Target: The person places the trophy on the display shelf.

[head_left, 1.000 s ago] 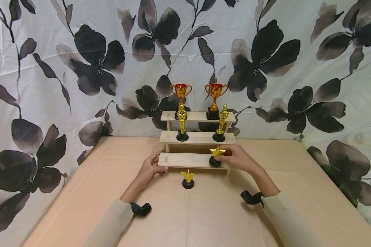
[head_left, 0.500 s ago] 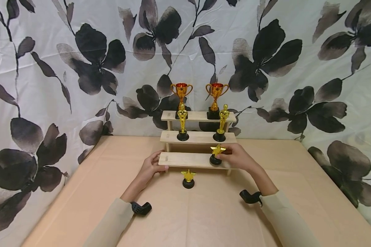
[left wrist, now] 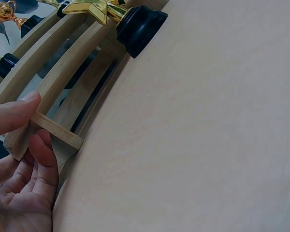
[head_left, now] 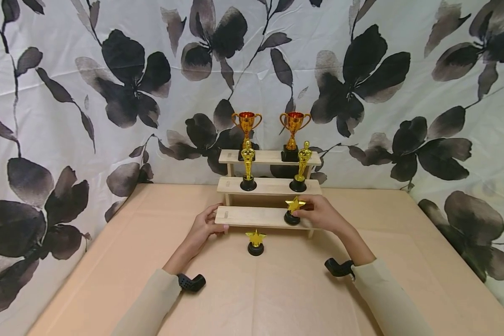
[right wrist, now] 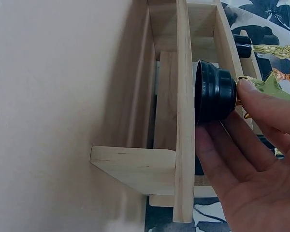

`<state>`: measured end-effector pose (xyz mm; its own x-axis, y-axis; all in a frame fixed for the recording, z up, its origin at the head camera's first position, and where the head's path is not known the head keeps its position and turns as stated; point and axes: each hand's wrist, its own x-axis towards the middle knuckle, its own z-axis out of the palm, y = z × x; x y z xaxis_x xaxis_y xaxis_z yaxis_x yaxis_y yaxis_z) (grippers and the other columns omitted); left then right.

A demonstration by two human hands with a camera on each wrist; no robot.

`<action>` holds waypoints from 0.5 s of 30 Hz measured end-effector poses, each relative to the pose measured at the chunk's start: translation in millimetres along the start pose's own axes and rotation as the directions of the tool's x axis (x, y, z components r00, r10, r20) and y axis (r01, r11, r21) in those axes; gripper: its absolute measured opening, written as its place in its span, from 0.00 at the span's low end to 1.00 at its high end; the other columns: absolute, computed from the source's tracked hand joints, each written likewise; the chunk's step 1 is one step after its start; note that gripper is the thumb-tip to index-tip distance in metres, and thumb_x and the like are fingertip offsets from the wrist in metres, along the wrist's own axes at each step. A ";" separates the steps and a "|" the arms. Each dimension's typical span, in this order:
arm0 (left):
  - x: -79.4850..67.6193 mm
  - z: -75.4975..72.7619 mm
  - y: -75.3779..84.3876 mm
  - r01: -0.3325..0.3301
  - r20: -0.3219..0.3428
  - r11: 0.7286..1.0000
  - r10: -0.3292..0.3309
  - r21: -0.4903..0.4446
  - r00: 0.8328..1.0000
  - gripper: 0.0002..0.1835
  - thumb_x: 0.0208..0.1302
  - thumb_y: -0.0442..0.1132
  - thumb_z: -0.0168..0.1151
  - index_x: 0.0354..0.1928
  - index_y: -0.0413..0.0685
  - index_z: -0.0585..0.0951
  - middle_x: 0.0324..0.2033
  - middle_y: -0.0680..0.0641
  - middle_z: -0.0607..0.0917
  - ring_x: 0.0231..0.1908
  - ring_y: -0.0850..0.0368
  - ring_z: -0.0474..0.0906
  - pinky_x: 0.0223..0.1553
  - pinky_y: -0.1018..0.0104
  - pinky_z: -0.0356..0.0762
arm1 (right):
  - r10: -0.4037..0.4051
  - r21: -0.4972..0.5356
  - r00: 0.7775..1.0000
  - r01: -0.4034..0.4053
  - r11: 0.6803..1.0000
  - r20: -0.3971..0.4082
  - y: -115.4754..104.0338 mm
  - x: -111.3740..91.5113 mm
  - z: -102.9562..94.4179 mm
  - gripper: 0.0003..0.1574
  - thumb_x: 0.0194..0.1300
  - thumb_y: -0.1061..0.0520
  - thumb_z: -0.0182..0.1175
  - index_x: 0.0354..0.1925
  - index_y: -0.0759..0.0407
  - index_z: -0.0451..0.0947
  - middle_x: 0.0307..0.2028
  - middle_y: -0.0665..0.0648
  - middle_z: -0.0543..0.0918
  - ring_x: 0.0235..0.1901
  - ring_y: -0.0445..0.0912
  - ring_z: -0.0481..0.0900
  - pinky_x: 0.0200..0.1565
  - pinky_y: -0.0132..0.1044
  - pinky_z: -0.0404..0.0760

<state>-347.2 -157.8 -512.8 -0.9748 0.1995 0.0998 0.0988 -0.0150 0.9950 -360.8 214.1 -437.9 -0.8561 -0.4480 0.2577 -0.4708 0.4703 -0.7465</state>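
Observation:
A three-tier wooden display stand (head_left: 248, 216) stands at the table's far side. My left hand (head_left: 203, 224) grips the left end of its lowest shelf; in the left wrist view the thumb lies over the board and the fingers curl beneath. At that shelf's right end, my right hand (head_left: 321, 213) pinches a gold star trophy (head_left: 295, 205) between thumb and fingers. Its black base (right wrist: 215, 92) is right at the board's top face in the right wrist view. Another star trophy (head_left: 255, 240) stands upright on the table in front of the stand.
Two gold statuette trophies, one on the left (head_left: 248, 163) and one on the right (head_left: 303, 163), stand on the middle shelf. Two gold cup trophies, left (head_left: 246, 123) and right (head_left: 295, 123), occupy the top shelf. A floral cloth (head_left: 193, 93) hangs behind the table (head_left: 256, 294).
Almost nothing moves. The right hand stays on the star trophy at the shelf's right end, and the left hand keeps its grip on the stand. The head view shifts very slightly.

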 end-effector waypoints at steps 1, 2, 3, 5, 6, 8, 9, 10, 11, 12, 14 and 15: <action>0.0 0.3 0.2 0.000 0.000 1.000 0.000 0.000 1.000 0.45 0.58 0.28 0.69 0.78 0.41 0.61 0.60 0.33 0.78 0.41 0.62 0.82 0.34 0.70 0.77 | -0.003 -0.002 1.000 0.003 1.000 -0.001 0.5 0.0 0.0 0.10 0.66 0.64 0.69 0.45 0.67 0.84 0.39 0.62 0.86 0.38 0.44 0.82 0.43 0.28 0.82; -0.1 0.5 0.4 -0.001 0.000 1.000 0.001 0.001 1.000 0.45 0.58 0.28 0.69 0.78 0.41 0.61 0.60 0.33 0.78 0.41 0.62 0.82 0.33 0.70 0.77 | -0.004 -0.005 1.000 0.004 1.000 -0.003 1.0 -0.1 0.1 0.10 0.66 0.64 0.69 0.45 0.67 0.84 0.40 0.62 0.86 0.39 0.45 0.83 0.43 0.28 0.82; -0.1 0.5 0.6 -0.001 0.001 1.000 0.001 0.002 1.000 0.45 0.58 0.28 0.69 0.78 0.40 0.61 0.60 0.33 0.78 0.41 0.62 0.82 0.33 0.70 0.77 | -0.003 -0.006 1.000 0.003 1.000 -0.005 1.1 -0.1 0.1 0.10 0.66 0.64 0.69 0.45 0.67 0.84 0.40 0.62 0.86 0.39 0.45 0.83 0.43 0.27 0.82; -0.3 0.7 0.8 -0.001 0.001 1.000 0.001 0.001 1.000 0.45 0.58 0.28 0.69 0.78 0.40 0.61 0.59 0.34 0.79 0.41 0.62 0.81 0.33 0.70 0.76 | -0.004 -0.012 1.000 0.004 1.000 -0.009 1.8 0.1 0.1 0.10 0.65 0.63 0.69 0.45 0.66 0.84 0.40 0.62 0.86 0.39 0.46 0.83 0.44 0.27 0.82; -0.3 0.7 0.9 -0.002 0.000 1.000 0.002 0.000 1.000 0.45 0.58 0.28 0.69 0.78 0.40 0.62 0.59 0.35 0.79 0.40 0.62 0.82 0.33 0.70 0.76 | -0.004 -0.015 1.000 0.004 1.000 -0.012 2.1 0.2 0.1 0.11 0.65 0.63 0.69 0.45 0.66 0.84 0.40 0.62 0.86 0.39 0.46 0.83 0.44 0.27 0.82; -0.4 0.7 1.0 -0.005 -0.001 1.000 0.005 -0.002 1.000 0.45 0.58 0.28 0.69 0.78 0.40 0.62 0.59 0.35 0.79 0.41 0.61 0.82 0.33 0.70 0.76 | -0.001 -0.018 1.000 0.001 1.000 -0.015 2.6 0.4 0.1 0.11 0.65 0.63 0.70 0.46 0.66 0.84 0.40 0.62 0.85 0.40 0.46 0.82 0.44 0.27 0.82; -0.5 0.7 1.0 -0.005 -0.001 1.000 0.005 -0.002 1.000 0.45 0.58 0.28 0.69 0.78 0.40 0.62 0.59 0.34 0.79 0.41 0.61 0.82 0.33 0.70 0.76 | 0.001 -0.019 1.000 -0.001 1.000 -0.016 2.7 0.5 0.1 0.11 0.65 0.63 0.70 0.46 0.66 0.84 0.40 0.61 0.85 0.40 0.46 0.82 0.44 0.27 0.82; -0.5 0.6 1.0 -0.006 -0.002 1.000 0.006 -0.002 1.000 0.45 0.58 0.28 0.69 0.77 0.40 0.62 0.59 0.34 0.79 0.42 0.61 0.82 0.33 0.70 0.76 | 0.003 -0.020 1.000 -0.004 1.000 -0.018 2.7 0.5 0.3 0.11 0.65 0.63 0.70 0.46 0.66 0.84 0.40 0.62 0.85 0.40 0.47 0.82 0.44 0.27 0.82; -0.6 0.5 0.9 -0.007 -0.002 1.000 0.007 -0.002 1.000 0.45 0.57 0.28 0.69 0.77 0.40 0.62 0.59 0.34 0.79 0.42 0.61 0.82 0.33 0.70 0.76 | 0.007 -0.022 1.000 -0.007 1.000 -0.020 2.6 0.5 0.4 0.11 0.65 0.63 0.70 0.46 0.66 0.84 0.40 0.61 0.86 0.40 0.47 0.82 0.44 0.27 0.82; -0.6 0.5 0.9 -0.007 -0.001 1.000 0.007 -0.001 1.000 0.45 0.57 0.28 0.69 0.78 0.40 0.62 0.60 0.34 0.78 0.43 0.61 0.82 0.33 0.70 0.76 | 0.010 -0.025 1.000 -0.010 1.000 -0.023 2.4 0.5 0.5 0.11 0.65 0.63 0.70 0.46 0.66 0.84 0.40 0.61 0.86 0.40 0.47 0.82 0.44 0.27 0.82; -0.7 0.4 0.5 -0.006 0.000 1.000 0.006 0.003 1.000 0.45 0.58 0.28 0.69 0.78 0.40 0.61 0.60 0.33 0.78 0.44 0.61 0.82 0.34 0.70 0.76 | 0.013 -0.029 1.000 -0.014 0.999 -0.025 1.8 0.5 0.7 0.11 0.65 0.64 0.69 0.46 0.66 0.84 0.41 0.61 0.86 0.40 0.47 0.82 0.44 0.27 0.82; -0.8 0.4 0.4 -0.006 -0.001 1.000 0.006 0.002 1.000 0.45 0.58 0.28 0.69 0.78 0.40 0.61 0.61 0.33 0.78 0.44 0.61 0.82 0.34 0.70 0.77 | 0.014 -0.031 1.000 -0.015 0.999 -0.027 1.5 0.5 0.8 0.11 0.65 0.64 0.69 0.46 0.66 0.84 0.41 0.61 0.86 0.40 0.47 0.82 0.44 0.27 0.81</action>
<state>-346.4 -157.5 -512.5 -0.9743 0.1989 0.1053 0.1046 -0.0141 0.9944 -361.7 214.0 -439.3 -0.8679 -0.4211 0.2636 -0.4646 0.5001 -0.7308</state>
